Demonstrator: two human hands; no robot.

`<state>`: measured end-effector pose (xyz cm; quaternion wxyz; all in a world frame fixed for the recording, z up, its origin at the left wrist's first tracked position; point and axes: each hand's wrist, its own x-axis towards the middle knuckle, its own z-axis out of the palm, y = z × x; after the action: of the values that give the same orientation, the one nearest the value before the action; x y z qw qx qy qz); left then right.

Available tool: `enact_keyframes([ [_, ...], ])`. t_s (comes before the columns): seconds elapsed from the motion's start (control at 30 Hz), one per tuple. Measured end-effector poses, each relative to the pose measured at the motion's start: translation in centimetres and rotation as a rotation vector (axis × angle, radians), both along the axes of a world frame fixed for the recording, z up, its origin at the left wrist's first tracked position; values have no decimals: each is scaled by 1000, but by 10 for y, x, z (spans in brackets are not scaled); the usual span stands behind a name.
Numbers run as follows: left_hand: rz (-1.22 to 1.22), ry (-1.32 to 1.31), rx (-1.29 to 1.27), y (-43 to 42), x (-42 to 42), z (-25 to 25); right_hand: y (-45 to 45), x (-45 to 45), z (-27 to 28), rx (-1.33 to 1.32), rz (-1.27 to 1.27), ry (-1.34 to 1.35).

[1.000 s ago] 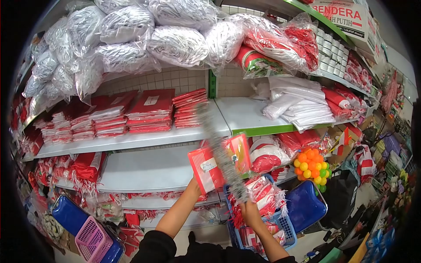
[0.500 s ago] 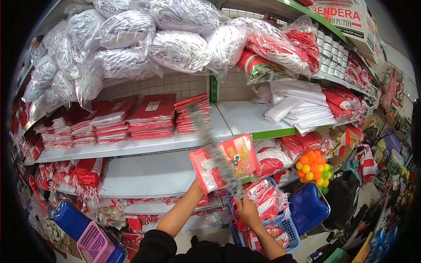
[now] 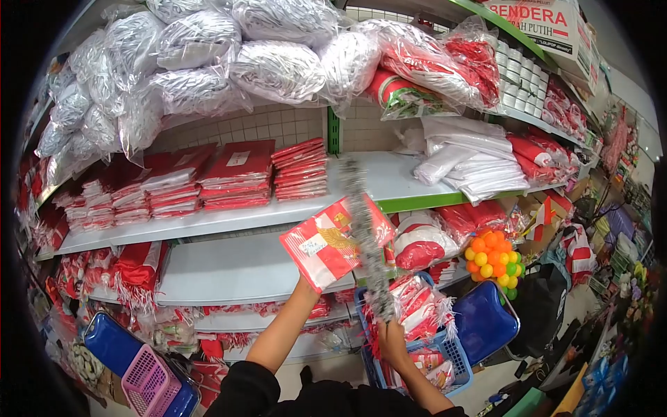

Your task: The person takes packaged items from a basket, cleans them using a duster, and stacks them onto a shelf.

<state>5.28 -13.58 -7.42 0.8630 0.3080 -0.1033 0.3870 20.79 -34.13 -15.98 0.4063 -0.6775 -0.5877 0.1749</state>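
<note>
A flat red and white packet with a golden eagle and a white label [image 3: 313,244] is held up in front of the shelves. My left hand [image 3: 306,285] grips its lower edge, the fingers mostly hidden behind it. My right hand [image 3: 392,340] is closed round the lower end of a long grey duster [image 3: 372,257], blurred by motion. The duster stands nearly upright and passes in front of the packet's right part. Beneath the right hand is a blue basket [image 3: 455,358] with red and white fringed packets [image 3: 420,316].
Folded red packets [image 3: 236,174] are stacked on the middle shelf [image 3: 167,229]. White bundles [image 3: 278,73] fill the top shelf. White packets [image 3: 472,163] lie at right. Below are a pink basket [image 3: 149,382], blue stools [image 3: 486,323] and coloured balls [image 3: 493,257].
The packet has shifted left and tilted, showing its eagle left of the duster. The duster has swung from a leftward slant to nearly upright.
</note>
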Motion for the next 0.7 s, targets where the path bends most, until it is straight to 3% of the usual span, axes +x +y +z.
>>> enact_keyframes([
  [0.07, -203, -136, -40, 15, 5, -27, -14, -5, 12, -80, 145, -187],
  [0.1, -158, -97, -36, 12, 7, -30, -16, -2, 10, 152, 239, -393],
  [0.2, -14, 17, -24, 4, 12, -38, -23, 1, 24, -15, 36, -196],
  [0.23, 38, 54, -24, 1, 12, -40, -19, 6, 23, 51, -7, -93],
  [0.27, -86, -31, -263, -52, 10, 26, -13, 14, 19, 116, -48, 9],
  [0.3, -65, 4, -255, -56, 9, 22, -11, 18, 16, 179, -89, 113],
  [0.4, -151, -81, -131, -55, 5, -9, -23, 14, 16, 56, 0, 22],
  [0.43, -206, -143, -73, -55, 5, -12, -32, 13, 19, 39, 94, -162],
  [0.47, 66, 200, -52, -59, 7, -14, -35, 13, 21, 45, 120, -211],
  [0.53, -35, 170, -139, -55, 5, -32, -36, 17, 27, 59, 176, -311],
  [0.57, -54, 171, -153, -50, 7, -42, -32, 16, 32, -47, 65, -248],
  [0.67, -89, 173, -196, -51, 14, -51, -17, 21, 27, 266, -106, 17],
  [0.7, -89, 173, -208, -62, 13, -36, -21, 13, 43, 220, -113, 158],
])
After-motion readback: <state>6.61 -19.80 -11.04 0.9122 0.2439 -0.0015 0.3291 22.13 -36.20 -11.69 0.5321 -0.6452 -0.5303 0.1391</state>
